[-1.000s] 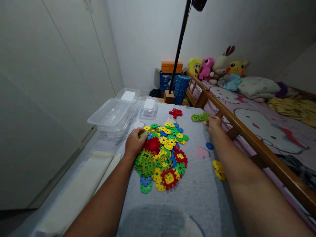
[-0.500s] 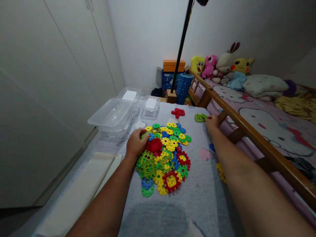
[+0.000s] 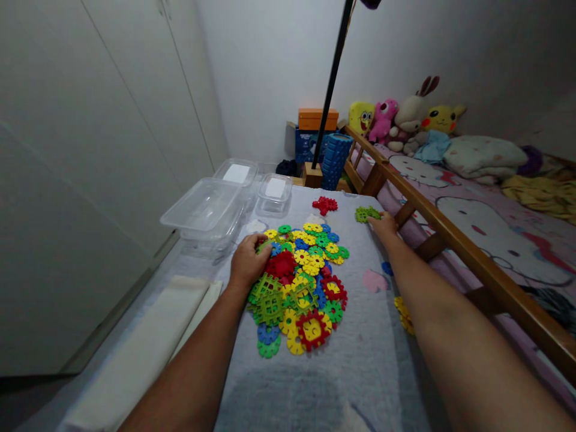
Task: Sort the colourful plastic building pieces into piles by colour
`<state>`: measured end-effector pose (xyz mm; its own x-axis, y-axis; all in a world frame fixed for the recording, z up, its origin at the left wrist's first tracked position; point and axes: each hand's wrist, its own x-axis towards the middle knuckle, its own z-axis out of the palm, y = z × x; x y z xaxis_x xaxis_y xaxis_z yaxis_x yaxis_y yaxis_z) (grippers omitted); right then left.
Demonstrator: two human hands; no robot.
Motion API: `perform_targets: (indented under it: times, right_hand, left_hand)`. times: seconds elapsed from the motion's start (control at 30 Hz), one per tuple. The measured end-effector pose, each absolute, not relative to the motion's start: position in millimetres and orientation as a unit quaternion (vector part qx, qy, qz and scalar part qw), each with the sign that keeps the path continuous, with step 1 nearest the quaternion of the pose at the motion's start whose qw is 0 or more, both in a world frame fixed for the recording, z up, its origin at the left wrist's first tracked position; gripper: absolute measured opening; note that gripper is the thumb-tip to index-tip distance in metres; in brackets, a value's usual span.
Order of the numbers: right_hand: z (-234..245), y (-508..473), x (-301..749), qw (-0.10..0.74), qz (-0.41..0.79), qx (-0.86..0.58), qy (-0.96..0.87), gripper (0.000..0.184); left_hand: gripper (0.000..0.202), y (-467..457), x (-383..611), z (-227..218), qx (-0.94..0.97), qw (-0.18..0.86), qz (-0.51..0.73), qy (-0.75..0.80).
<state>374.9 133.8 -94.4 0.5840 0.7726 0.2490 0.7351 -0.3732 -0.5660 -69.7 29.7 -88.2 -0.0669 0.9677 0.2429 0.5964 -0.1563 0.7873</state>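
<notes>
A heap of coloured plastic gear-like pieces (image 3: 299,282) lies in the middle of a grey blanket (image 3: 351,360). My left hand (image 3: 246,261) rests on the heap's left side with its fingers curled over a green piece. My right hand (image 3: 382,225) reaches to the far right of the blanket, fingertips touching a small group of green pieces (image 3: 366,213). A small group of red pieces (image 3: 325,205) lies further back. A blue piece (image 3: 386,267) and a few yellow pieces (image 3: 404,313) lie beside my right forearm.
Clear plastic containers (image 3: 207,210) stand at the back left, a smaller one (image 3: 273,193) beside them. A wooden bed rail (image 3: 454,237) runs along the right, with plush toys (image 3: 405,117) on the bed. A black pole (image 3: 330,90) rises at the back. White cupboard doors fill the left.
My right hand has shifted a little to the left onto the green pieces. My left hand has stayed on the heap. The view has tilted slightly.
</notes>
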Motion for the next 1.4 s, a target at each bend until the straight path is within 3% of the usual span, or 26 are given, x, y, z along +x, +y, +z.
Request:
perform_targets:
  times: [0.37,0.57,0.7,0.77,0.87,1.07,1.2,1.4]
  right_hand:
    - [-86.5,144.7,354.8,0.352,0.035,-0.836,-0.419,0.02]
    - [-67.9,139.7,330.1,0.427,0.007,-0.822,-0.376,0.018]
    - [-48.8,128.5,273.6,0.459,0.102,-0.731,-0.495,0.017]
    - [-42.2,115.3,236.3,0.433,0.189,-0.639,-0.607,0.017]
    - [-39.9,91.9,184.5,0.307,0.272,-0.526,-0.745,0.017]
    - [-49.5,68.9,134.4,0.161,0.151,-0.541,-0.812,0.03]
    - [-53.5,68.8,127.0,0.132,0.093,-0.56,-0.813,0.036]
    - [-49.6,68.2,122.7,0.107,0.104,-0.564,-0.812,0.036]
  left_hand:
    - [0.029,30.3,-70.5,-89.7,0.646,0.226,0.408,0.605]
    - [0.029,29.6,-70.0,-86.6,0.648,0.224,0.401,0.608]
    - [0.029,29.0,-69.7,-86.0,0.645,0.225,0.401,0.61]
    - [0.03,28.8,-69.8,-86.2,0.644,0.226,0.405,0.608]
    - [0.03,28.6,-70.2,-86.2,0.644,0.229,0.412,0.603]
    - [0.03,29.0,-70.6,-85.6,0.64,0.233,0.427,0.595]
    - [0.028,29.7,-70.1,-86.3,0.642,0.23,0.422,0.597]
    - [0.029,29.8,-70.4,-87.4,0.648,0.224,0.418,0.595]
